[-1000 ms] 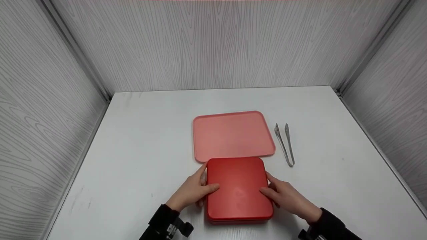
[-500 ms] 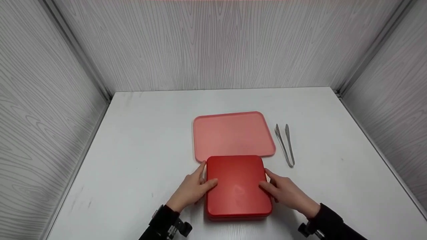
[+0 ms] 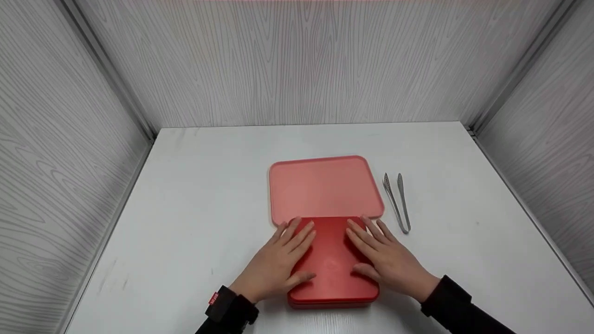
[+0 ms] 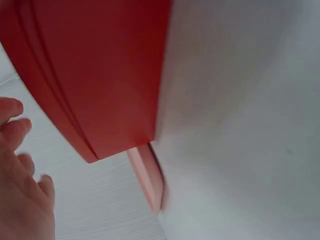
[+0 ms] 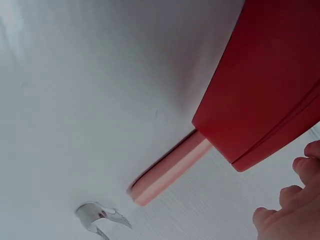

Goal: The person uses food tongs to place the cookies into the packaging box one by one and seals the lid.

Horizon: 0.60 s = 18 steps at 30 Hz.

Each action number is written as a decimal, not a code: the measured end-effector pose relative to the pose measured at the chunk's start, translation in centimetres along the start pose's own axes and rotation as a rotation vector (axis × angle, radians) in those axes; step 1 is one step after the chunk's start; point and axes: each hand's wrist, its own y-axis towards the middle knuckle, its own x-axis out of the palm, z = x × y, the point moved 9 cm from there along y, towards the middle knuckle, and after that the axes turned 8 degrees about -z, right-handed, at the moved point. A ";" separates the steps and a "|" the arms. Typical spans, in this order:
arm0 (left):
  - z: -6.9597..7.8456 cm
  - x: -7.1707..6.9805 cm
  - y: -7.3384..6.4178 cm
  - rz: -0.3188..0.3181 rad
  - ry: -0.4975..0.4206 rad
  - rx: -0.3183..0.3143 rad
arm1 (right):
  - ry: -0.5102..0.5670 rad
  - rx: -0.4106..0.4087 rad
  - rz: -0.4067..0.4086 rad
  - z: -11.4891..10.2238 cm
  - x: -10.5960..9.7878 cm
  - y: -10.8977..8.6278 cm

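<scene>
A red rectangular box with a lid (image 3: pixel 332 273) stands on the table, its far end against the pink tray's near edge. My left hand (image 3: pixel 276 266) lies spread over the left part of the lid, fingers straight and pointing away. Mirroring it, my right hand (image 3: pixel 392 260) spreads over the right part. Both wrist views show the box's side wall (image 4: pixel 110 80) and the seam below the lid. A gap shows between the visible fingertips and the lid in those views; contact by the thumbs or palms cannot be told. The box's contents are hidden.
Behind the box lies a shallow pink tray (image 3: pixel 325 188). Metal tongs (image 3: pixel 398 204) rest to its right, arms apart and tips pointing away. Grey wood-grain panels (image 3: pixel 297 60) enclose the white table (image 3: pixel 209 185) at the back and both sides.
Both hands have left the box's sides, which they gripped, and now spread over its lid. Earlier the box shifted slightly away from me. Tray and tongs stay put.
</scene>
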 end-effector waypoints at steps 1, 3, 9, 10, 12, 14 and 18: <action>0.1 0.5 0.0 -0.029 0.014 0.006 | 0.000 0.000 -0.019 0.0 0.3 0.0; 0.1 1.2 -0.1 -0.069 0.018 0.010 | 0.020 0.011 -0.055 0.2 0.8 -0.1; -0.1 2.5 -0.2 -0.133 -0.012 -0.026 | 0.096 0.041 -0.123 0.6 1.9 -0.2; -0.1 2.6 -0.2 -0.137 -0.020 -0.032 | 0.110 0.046 -0.129 0.6 1.9 -0.2; -0.2 2.8 -0.2 -0.143 -0.039 -0.043 | 0.129 0.053 -0.137 0.6 2.1 -0.2; -0.2 2.8 -0.2 -0.140 -0.051 -0.045 | 0.139 0.057 -0.140 0.6 2.2 -0.2; -0.1 3.0 -0.4 -0.140 -0.060 -0.051 | 0.132 0.054 -0.129 0.4 2.3 -0.2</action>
